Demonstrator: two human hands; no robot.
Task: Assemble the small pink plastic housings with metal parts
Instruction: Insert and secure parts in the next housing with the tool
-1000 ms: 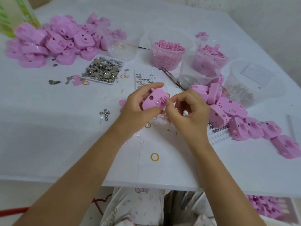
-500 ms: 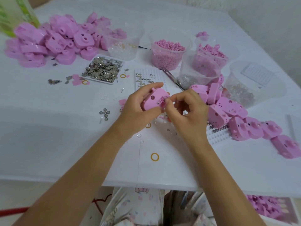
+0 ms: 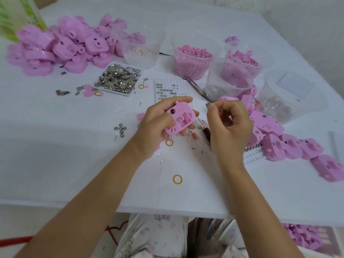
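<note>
My left hand [image 3: 158, 125] grips a small pink housing [image 3: 179, 118] above the middle of the white table, its open recess with a small metal part facing up. My right hand [image 3: 229, 123] hovers just right of it with curled fingers, thumb and forefinger pinched together; whether something tiny sits between them I cannot tell. A white tray of metal parts [image 3: 119, 79] lies at back left. A white peg board [image 3: 167, 88] with small round metal discs sits just behind my hands.
Pink housings are heaped at far left [image 3: 61, 47] and in a row at right [image 3: 290, 146]. Clear cups of pink bits [image 3: 193, 60] and other parts stand at the back. Tweezers [image 3: 197, 88], loose washers [image 3: 121, 129] and yellow rings [image 3: 177, 179] lie around.
My right hand has pulled back to the right, away from the housing it was touching. My left hand has tilted the housing so its recess shows.
</note>
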